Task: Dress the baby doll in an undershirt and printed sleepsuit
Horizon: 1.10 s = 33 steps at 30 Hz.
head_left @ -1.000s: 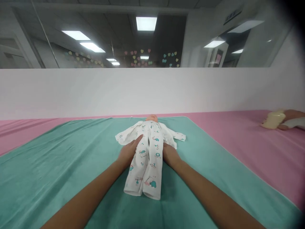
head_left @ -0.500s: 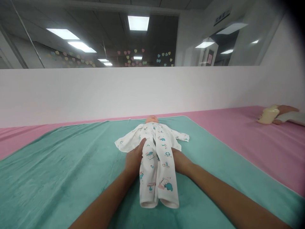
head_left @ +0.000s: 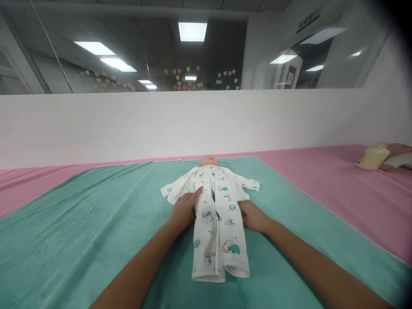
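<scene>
Two bare arms reach forward, and both hands lie open, gripping nothing: the left hand [head_left: 184, 212] touches one side of the white sleepsuit [head_left: 216, 223], the right hand [head_left: 253, 216] the other. The suit covers one baby doll [head_left: 209, 160], lying face-up beyond the hands on one green towel [head_left: 80, 223] over a pink mat [head_left: 337, 180].

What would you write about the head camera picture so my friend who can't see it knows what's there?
Two bare hands, the left hand and the right hand, rest at the sides of a white printed sleepsuit on a baby doll. The doll lies on its back on a teal towel over a pink mat, and far right, another person's hand is beside a cream-coloured object.
</scene>
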Motion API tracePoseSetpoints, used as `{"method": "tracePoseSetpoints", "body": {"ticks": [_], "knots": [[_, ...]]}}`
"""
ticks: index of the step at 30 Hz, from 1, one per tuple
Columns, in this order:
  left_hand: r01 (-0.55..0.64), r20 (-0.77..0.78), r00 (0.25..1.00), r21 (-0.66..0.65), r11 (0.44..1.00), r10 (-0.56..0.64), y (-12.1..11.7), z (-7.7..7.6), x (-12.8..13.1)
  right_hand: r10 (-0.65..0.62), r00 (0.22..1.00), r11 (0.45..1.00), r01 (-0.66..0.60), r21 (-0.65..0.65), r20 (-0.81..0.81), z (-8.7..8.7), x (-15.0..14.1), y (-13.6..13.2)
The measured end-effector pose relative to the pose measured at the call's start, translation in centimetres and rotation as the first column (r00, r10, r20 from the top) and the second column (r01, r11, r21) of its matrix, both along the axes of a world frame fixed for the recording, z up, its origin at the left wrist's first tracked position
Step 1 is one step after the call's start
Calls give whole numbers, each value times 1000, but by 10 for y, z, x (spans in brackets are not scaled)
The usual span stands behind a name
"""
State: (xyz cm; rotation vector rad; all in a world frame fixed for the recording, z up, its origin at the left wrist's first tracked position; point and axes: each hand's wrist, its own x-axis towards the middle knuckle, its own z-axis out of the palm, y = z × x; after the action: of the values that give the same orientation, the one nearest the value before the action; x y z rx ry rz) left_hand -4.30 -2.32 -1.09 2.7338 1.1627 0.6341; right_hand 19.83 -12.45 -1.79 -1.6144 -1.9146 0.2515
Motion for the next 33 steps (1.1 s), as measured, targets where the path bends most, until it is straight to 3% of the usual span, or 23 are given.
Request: {"method": "tracePoseSetpoints", "body": {"ticks": [3, 6, 9, 13, 17, 21, 25, 29, 32, 33], "knots": [[-197, 58, 979, 47, 979, 195, 26, -8, -16, -102, 982, 995, 104, 5, -157, -3, 15, 11], [-462, 91, 883, -6, 887, 461, 48, -16, -29, -349, 896, 925, 376, 51, -274, -11, 34, 25], [-516, 67, 853, -47, 855, 518, 57, -19, -34, -470, 839, 878, 475, -50, -275, -22, 48, 36], [-465, 31, 881, -119, 877, 472, 55, -16, -33, -467, 826, 883, 454, -118, -314, -28, 57, 48], [-430, 31, 897, -173, 886, 441, 49, -9, -31, -379, 747, 922, 358, -151, -546, -19, 61, 57], [-273, 202, 927, -211, 939, 315, 35, -2, -31, -270, 640, 960, 240, -148, -720, -9, 64, 53], [-204, 455, 828, -301, 932, 328, 21, 5, -29, -101, 415, 993, 104, -64, -904, -5, 66, 41], [-143, 656, 645, -399, 906, 391, 6, 23, -10, 42, 272, 993, 94, 70, -961, 9, 56, 40], [64, 791, 547, -368, 928, 276, -13, 40, 19, 214, 131, 977, -11, 214, -968, 25, 32, 40], [181, 822, 538, -328, 927, 185, -19, 46, 30, 258, 138, 965, -87, 247, -956, 30, 21, 38]]}}
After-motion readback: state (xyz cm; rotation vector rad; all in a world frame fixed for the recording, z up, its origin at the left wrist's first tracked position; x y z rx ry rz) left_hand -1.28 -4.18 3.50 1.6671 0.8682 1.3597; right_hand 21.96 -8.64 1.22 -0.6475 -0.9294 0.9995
